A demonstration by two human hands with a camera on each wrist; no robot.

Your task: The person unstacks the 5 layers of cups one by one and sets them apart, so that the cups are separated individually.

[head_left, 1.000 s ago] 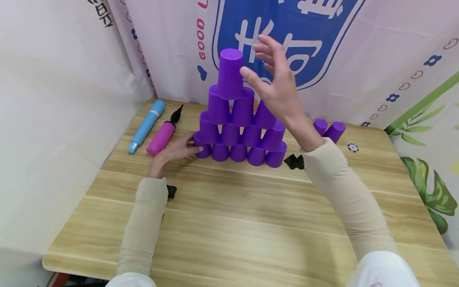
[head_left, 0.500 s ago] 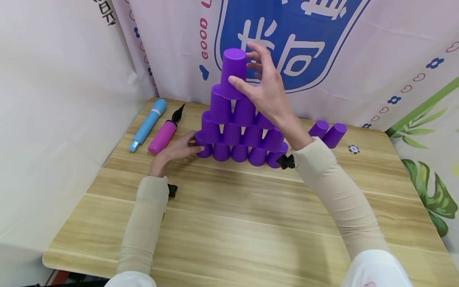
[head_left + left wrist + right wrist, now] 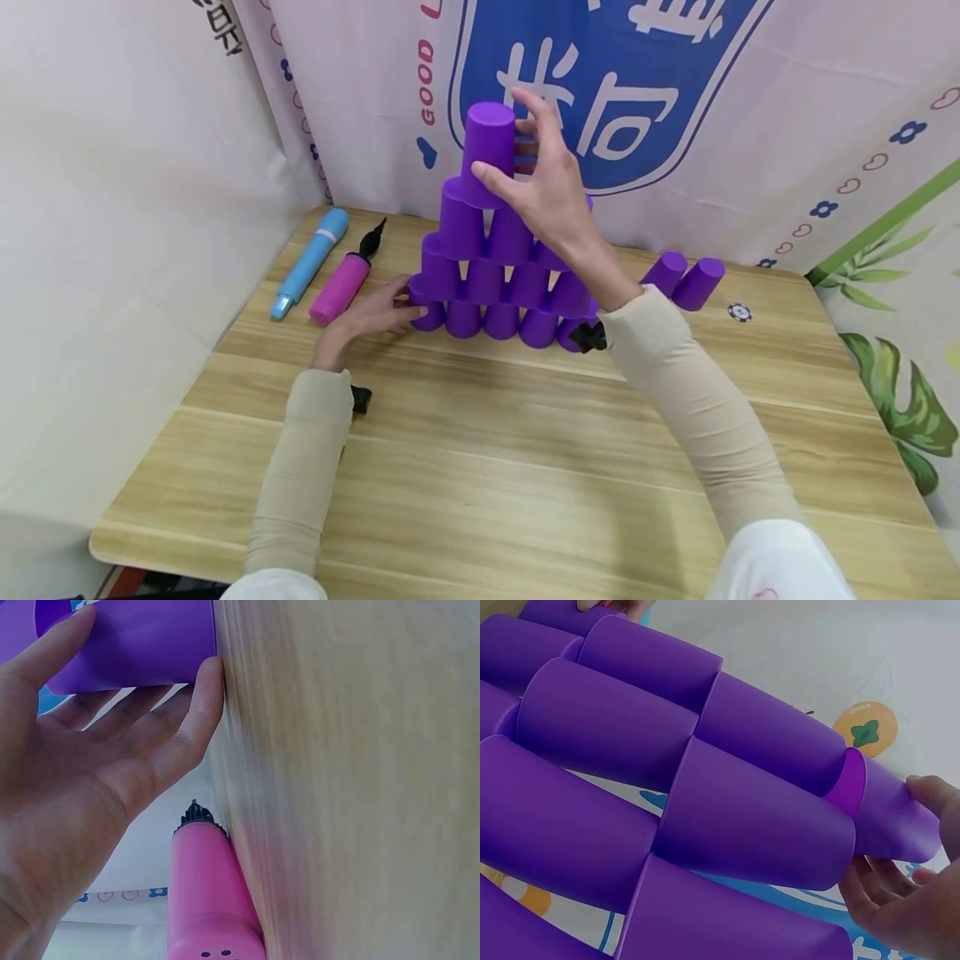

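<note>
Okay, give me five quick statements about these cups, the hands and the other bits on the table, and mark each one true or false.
1. The right grip is at the top cup. True.
2. The left grip is at the pink tube. False: the left grip is at the leftmost bottom cup.
3. The pink tube lies between the blue tube and the left grip. True.
4. The top cup stands mouth up. False: it is mouth down.
5. The chip lies left of the stack. False: the chip lies to its right.
</note>
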